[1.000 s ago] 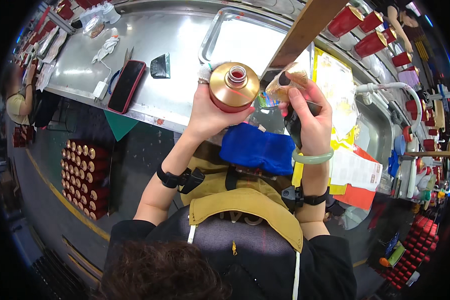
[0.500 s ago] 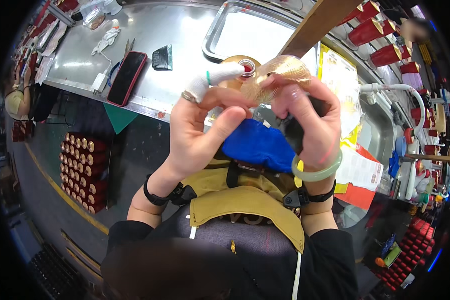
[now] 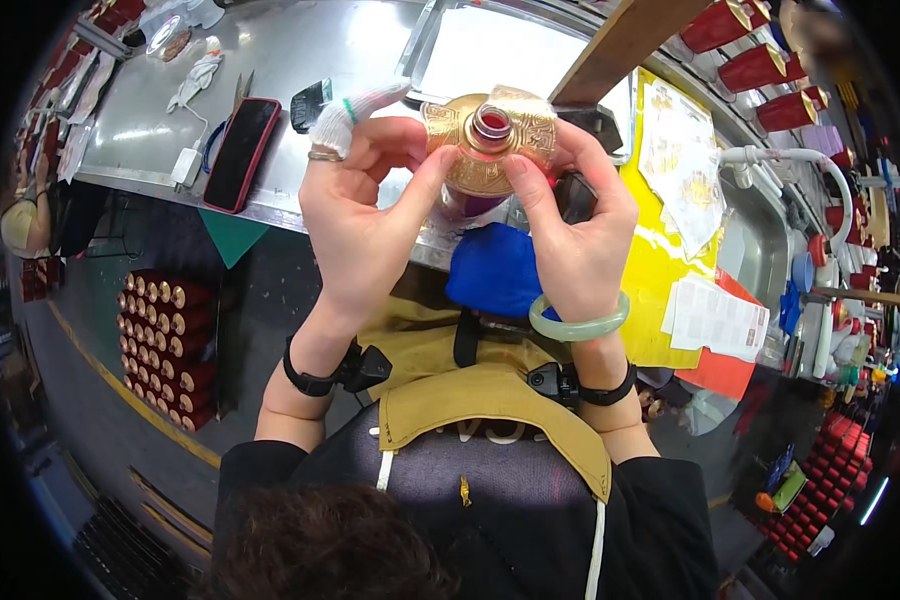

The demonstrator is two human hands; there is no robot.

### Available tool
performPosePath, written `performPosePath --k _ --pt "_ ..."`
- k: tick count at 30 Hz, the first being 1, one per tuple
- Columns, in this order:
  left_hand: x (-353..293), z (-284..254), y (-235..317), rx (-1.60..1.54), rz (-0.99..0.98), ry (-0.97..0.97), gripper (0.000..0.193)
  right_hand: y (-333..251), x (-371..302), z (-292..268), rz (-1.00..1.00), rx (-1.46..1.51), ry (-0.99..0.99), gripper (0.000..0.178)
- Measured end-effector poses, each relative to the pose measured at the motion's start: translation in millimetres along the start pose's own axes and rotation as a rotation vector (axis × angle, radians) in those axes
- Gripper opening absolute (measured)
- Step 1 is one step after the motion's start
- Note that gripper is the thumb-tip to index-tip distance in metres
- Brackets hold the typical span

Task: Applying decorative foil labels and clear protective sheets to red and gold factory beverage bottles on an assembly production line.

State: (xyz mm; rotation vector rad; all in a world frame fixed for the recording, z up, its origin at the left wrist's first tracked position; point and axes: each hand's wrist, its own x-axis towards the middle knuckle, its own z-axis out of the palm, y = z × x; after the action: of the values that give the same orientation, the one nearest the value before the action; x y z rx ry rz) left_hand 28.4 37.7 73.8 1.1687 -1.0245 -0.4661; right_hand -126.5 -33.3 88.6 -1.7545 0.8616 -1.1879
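Observation:
A bottle [image 3: 491, 121] with a gold shoulder and an uncapped, clear-rimmed mouth stands at the work surface in front of me. A curved gold embossed sheet [image 3: 532, 118] wraps partly round its shoulder, beside the neck. My left hand [image 3: 362, 225] pinches the sheet's left end, thumb against the shoulder; a white fabric cot covers one finger, which sticks out. From the other side my right hand [image 3: 587, 225] holds the right end, its thumb pressing near the neck. Below the bottle is a blue cloth [image 3: 494, 268]. Whether the sheet's underside touches the bottle all round is hidden.
On the steel table [image 3: 365, 50] lie a phone [image 3: 242, 155], pointed metal tools [image 3: 241, 92] and a white glove [image 3: 198, 78]. Behind the bottle is a metal tray [image 3: 425, 50]; a wooden post [image 3: 625, 50] slants beside it. Gold-patterned sheets [image 3: 682, 150] and a sink [image 3: 778, 215] are at right.
Both hands have brought the gold sheet down and left, from in front of the bottle to round its shoulder. The hands have moved apart, and the bottle's neck now shows between the thumbs.

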Motion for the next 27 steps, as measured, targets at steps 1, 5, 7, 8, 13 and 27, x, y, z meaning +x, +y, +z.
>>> performPosePath --k 1,5,7,8,13,27 --pt "1 -1 -1 0.0 -0.003 -0.002 0.055 -3 -1 1 0.011 -0.02 -0.005 0.03" --pt "5 -1 -1 0.01 -0.05 -0.047 0.059 6 3 1 0.019 -0.007 -0.011 0.026" --pt "7 0 1 -0.011 -0.101 -0.045 0.06 9 5 1 0.006 -0.032 0.006 0.026" --pt "7 0 2 -0.007 -0.102 -0.054 0.06 10 6 1 -0.011 -0.056 0.02 0.025" --pt "8 0 5 0.026 -0.096 -0.063 0.056 6 8 -5 0.192 0.184 -0.047 0.029" --pt "12 3 9 0.12 -0.128 -0.04 0.054 18 22 -13 -0.077 -0.062 -0.126 0.037"
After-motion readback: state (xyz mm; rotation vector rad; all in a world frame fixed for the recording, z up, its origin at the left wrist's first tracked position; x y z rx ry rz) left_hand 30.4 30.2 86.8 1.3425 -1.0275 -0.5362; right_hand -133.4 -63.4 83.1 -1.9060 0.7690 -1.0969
